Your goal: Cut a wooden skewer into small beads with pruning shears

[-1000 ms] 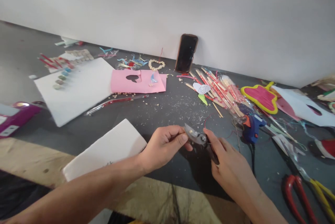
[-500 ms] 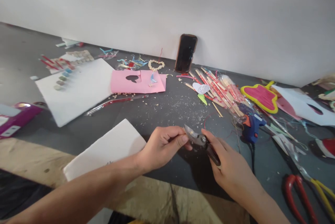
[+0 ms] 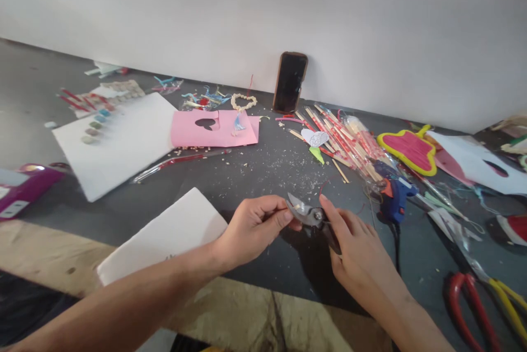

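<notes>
My right hand [image 3: 362, 256] is wrapped round the dark handles of a pair of pruning shears [image 3: 316, 217]. The metal jaws point left and stand a little apart. At their tip, my left hand [image 3: 257, 225] pinches a small thing between thumb and fingers; it is too hidden by the fingertips to name. Both hands are above the dark tabletop, over its near edge. Pale crumbs [image 3: 284, 168] lie scattered just beyond the shears. A white foam board [image 3: 164, 231] lies beside and under my left forearm.
Wrapped chopsticks [image 3: 329, 132] lie behind the hands, near a blue glue gun [image 3: 395, 198]. Red-handled scissors [image 3: 469, 308] lie at the right. A phone [image 3: 290, 83] leans on the wall. Pink paper [image 3: 189, 132] and a white sheet [image 3: 123, 149] lie to the left.
The jaws of the shears look slightly wider apart, with the tool tilted a little differently. My hands have stayed in nearly the same place, and the view has shifted slightly.
</notes>
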Demonstrator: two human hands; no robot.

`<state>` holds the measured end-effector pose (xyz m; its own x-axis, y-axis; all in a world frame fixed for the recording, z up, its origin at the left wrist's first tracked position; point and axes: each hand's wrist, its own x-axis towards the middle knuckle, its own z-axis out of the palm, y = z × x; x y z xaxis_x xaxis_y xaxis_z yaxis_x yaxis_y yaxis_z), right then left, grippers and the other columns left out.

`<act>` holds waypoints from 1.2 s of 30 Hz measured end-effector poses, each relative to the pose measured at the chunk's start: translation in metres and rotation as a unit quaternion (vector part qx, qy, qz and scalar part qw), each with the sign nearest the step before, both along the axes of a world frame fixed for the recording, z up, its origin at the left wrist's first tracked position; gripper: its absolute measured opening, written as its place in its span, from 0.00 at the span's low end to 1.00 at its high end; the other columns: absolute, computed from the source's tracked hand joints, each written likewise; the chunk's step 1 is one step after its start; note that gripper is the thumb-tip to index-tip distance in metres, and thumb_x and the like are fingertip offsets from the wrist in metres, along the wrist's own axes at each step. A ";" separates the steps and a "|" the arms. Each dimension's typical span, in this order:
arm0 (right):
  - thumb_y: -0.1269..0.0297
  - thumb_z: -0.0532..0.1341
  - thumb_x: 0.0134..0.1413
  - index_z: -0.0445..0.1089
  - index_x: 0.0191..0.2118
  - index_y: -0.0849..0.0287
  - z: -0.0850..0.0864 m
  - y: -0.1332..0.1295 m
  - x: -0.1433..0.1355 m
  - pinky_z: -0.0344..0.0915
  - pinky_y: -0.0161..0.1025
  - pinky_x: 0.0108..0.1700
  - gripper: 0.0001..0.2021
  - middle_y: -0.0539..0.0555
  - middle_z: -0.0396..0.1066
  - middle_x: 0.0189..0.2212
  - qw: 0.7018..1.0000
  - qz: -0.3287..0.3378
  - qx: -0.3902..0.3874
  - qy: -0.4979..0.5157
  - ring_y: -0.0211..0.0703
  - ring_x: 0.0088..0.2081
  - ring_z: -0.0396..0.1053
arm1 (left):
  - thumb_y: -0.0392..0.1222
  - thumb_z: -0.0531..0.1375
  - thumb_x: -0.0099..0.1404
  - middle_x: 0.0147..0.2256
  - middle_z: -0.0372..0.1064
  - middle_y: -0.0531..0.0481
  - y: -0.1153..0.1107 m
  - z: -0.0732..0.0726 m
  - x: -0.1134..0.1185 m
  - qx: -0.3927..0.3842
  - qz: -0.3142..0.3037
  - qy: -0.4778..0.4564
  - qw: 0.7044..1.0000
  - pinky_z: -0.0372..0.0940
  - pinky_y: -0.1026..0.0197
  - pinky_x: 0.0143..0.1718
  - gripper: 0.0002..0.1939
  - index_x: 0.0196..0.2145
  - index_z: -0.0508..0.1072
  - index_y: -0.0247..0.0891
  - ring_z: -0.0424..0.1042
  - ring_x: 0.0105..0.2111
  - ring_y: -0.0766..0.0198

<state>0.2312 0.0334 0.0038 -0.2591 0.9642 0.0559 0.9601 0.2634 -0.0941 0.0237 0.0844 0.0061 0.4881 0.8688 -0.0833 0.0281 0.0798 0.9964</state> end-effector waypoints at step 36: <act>0.74 0.50 0.50 0.41 0.63 0.55 0.000 -0.002 -0.003 0.60 0.49 0.42 0.33 0.59 0.66 0.42 0.999 0.008 0.030 -0.027 0.50 0.42 0.66 | 0.48 0.54 0.63 0.22 0.69 0.49 0.001 0.002 -0.004 0.010 -0.020 -0.001 1.000 0.51 0.69 0.18 0.16 0.27 0.74 0.33 0.59 0.19 0.72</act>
